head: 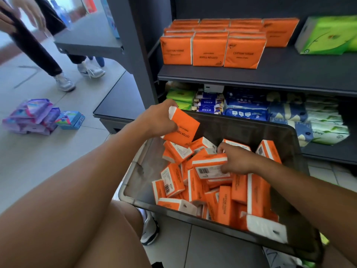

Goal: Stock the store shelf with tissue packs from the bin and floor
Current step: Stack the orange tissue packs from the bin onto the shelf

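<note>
An orange tissue pack [182, 130] is held above the bin [241, 122], fingers of the left hand [154, 118] curled round it; another pack [209, 168] (barcode up) inside is grasped by the right hand [238, 161].

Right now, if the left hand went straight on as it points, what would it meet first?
Likely the green packs on the lower shelf, with the orange pack that the left hand holds touching first; depth is unclear.

Orange tissue pks [239, 188] jumbled in dark bin [241, 126]; more upright, rowed on shelf [270, 74].
</note>
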